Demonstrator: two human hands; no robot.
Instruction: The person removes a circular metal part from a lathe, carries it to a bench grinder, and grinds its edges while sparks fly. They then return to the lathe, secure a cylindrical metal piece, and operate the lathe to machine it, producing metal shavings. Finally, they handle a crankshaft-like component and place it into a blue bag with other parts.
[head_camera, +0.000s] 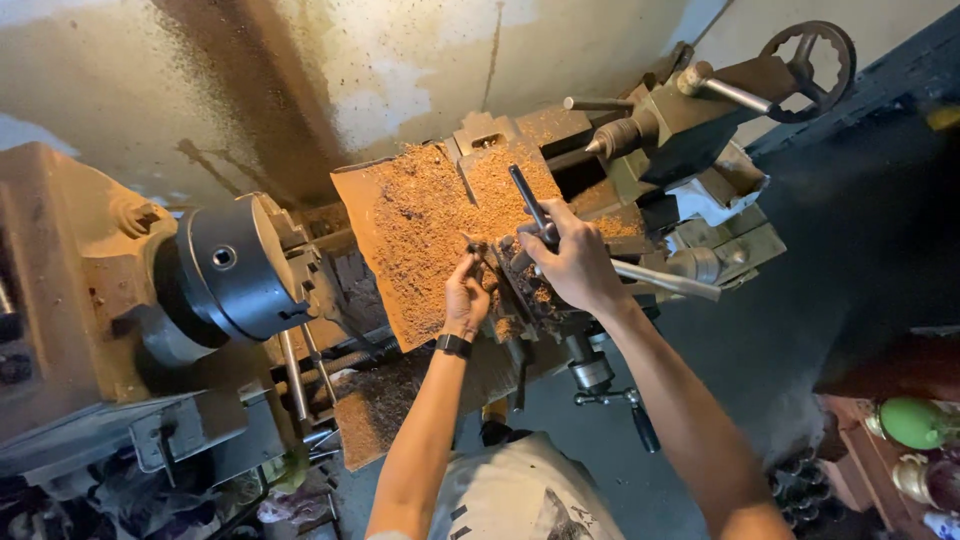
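Frame centre: right hand (572, 262) clamped on dark steel wrench handle (527, 203) at the chip-covered tool post (530, 290). Left hand (466, 297) pinches a small dark metal bit (476, 245) just beside it. Black lathe chuck (232, 268) mid-left.

Dark steel wrench handle (527, 198) stands tilted on the sawdust-covered tool post (525, 280).

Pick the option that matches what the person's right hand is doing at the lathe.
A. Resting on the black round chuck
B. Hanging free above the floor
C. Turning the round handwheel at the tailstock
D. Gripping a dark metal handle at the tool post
D: the right hand is closed around the dark metal handle that sticks up from the tool post, far from the black round chuck and the round handwheel.
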